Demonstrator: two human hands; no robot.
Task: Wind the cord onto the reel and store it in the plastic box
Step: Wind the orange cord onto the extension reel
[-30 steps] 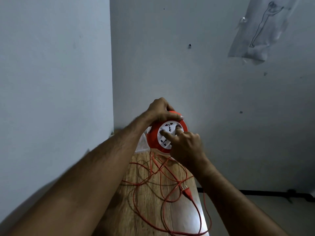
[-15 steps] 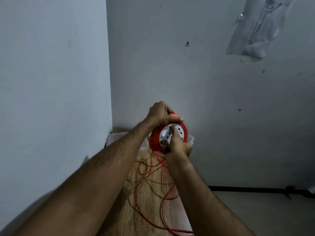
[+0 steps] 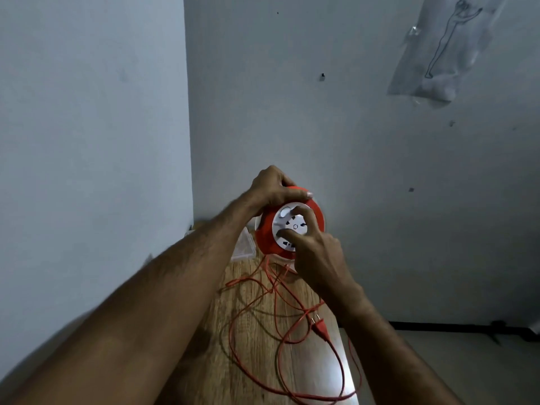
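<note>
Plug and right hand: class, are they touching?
Apart. The head view shows the plug lying on the wooden table, while the right hand is up at the reel.

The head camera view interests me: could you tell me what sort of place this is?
Probably a plain room in a home, seen at a corner: bare painted walls, a line drawing taped up, and a narrow wooden table pushed into the corner, with loose orange cord on it.
</note>
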